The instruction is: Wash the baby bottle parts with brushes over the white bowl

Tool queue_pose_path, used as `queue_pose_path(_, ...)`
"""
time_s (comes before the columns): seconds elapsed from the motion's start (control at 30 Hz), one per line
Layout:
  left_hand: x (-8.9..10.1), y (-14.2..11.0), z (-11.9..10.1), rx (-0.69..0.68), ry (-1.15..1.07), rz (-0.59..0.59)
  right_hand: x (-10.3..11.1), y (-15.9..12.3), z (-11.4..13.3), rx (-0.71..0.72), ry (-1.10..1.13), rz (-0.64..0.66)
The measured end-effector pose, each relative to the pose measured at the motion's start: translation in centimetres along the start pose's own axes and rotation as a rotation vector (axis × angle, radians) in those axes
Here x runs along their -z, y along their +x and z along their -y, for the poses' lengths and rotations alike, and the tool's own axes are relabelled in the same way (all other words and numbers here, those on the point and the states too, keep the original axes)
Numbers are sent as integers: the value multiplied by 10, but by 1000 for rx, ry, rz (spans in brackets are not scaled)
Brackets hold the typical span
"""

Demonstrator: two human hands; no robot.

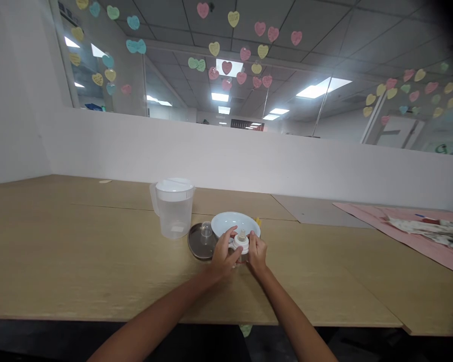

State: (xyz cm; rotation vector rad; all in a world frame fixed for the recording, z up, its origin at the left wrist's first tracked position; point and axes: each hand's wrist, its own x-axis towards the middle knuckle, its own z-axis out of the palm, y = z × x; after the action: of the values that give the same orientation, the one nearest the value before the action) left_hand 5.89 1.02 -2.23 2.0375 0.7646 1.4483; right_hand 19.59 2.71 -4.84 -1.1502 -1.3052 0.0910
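A baby bottle [241, 244] with a white collar and a clear teat on top is held upright between my two hands, in front of the bowl. My left hand [223, 254] curls around its left side, the thumb across the front of the collar. On the other side, my right hand [258, 251] grips it with bent fingers. Most of the bottle's body is hidden by the hands. Just behind is a white bowl [230, 218]. To the left, a clear dome-shaped cap [206, 230] rests on a dark round tray [197, 250].
A clear lidded plastic pitcher [175, 213] stands left of the tray. Something small and yellow [258, 221] shows behind the bowl's right rim. A pink cloth [381, 229] with papers and a pen lies at the far right. A low white wall [226, 161] backs the wooden table [98, 261].
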Motion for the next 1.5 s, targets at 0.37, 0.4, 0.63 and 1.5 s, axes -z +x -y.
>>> queue_pose_path(0.37,1,5,6,-39,107,-24,-1,0,-4,20,-14,3)
queue_pose_path(0.4,2,6,6,-28,119,-29,-1,0,-4,23,-13,2)
queue_pose_path(0.63,6,6,5,-70,113,33,-2,-1,-5,44,-6,-10)
queue_pose_path(1.5,5,1,12,-74,46,26,-3,-1,-4,85,-31,-29)
